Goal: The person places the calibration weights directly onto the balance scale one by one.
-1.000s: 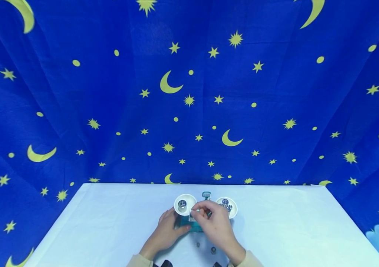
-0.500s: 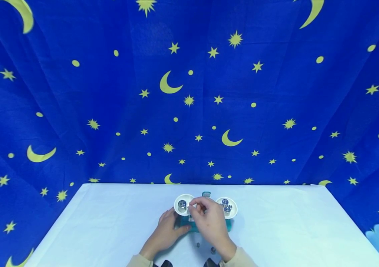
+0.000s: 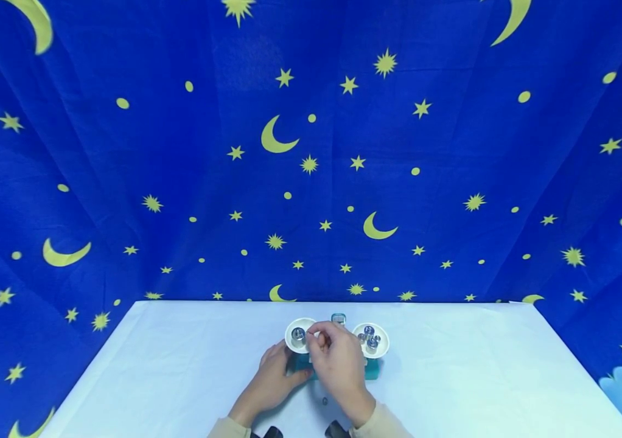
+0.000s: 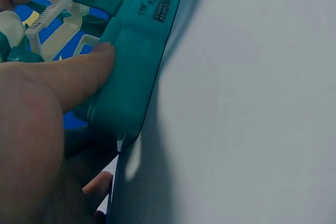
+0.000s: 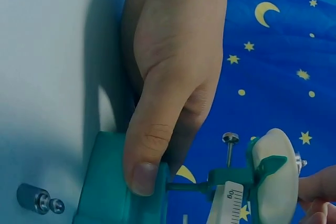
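Note:
My left hand (image 3: 277,374) grips the left end of the teal base (image 4: 131,77) of a student balance. In the left wrist view its thumb (image 4: 86,74) presses on the base. My right hand (image 3: 338,359) hovers over the balance, thumb and forefinger brought together at the right rim of the white left pan (image 3: 291,349); whether something small is between them cannot be made out. A large metal weight (image 3: 298,336) stands in that pan. Several metal weights (image 3: 372,344) sit in the white right pan (image 3: 384,347). The white scale beam (image 5: 231,203) is partly hidden in the head view.
A small metal weight (image 3: 324,401) lies on the white table (image 3: 453,377) in front of the balance; the right wrist view shows a weight (image 5: 34,199) beside the base. Behind the table hangs a blue cloth (image 3: 333,182) with moons and stars.
My right hand has moved slightly left, from the middle of the beam to the left pan's rim. More of the right pan now shows; one loose table weight is now hidden. My left hand stays put.

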A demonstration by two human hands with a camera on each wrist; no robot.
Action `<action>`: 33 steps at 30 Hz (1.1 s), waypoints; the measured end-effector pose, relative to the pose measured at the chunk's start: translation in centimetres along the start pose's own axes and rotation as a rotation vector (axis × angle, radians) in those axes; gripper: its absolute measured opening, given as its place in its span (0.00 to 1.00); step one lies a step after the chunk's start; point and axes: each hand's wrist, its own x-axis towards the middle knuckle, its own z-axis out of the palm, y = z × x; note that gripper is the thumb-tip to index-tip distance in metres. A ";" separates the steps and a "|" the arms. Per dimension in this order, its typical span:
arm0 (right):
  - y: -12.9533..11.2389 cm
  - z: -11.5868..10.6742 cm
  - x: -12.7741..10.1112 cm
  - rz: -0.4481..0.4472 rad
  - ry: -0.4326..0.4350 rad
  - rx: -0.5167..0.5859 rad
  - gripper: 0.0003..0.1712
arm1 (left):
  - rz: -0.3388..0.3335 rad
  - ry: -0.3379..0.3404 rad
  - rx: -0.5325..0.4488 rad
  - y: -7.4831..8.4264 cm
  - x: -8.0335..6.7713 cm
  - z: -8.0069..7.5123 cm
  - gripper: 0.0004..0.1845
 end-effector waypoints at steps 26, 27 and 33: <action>0.2 0.8 0.1 0.147 -0.052 -0.006 0.04 | -0.020 -0.009 0.012 -0.1 0.2 0.1 0.45; 0.2 0.8 0.1 0.153 -0.053 -0.006 0.04 | -0.022 -0.010 0.010 -0.1 0.2 0.0 0.45; 0.3 0.7 0.1 0.149 -0.056 0.008 0.05 | -0.004 0.006 0.013 0.0 0.1 0.0 0.45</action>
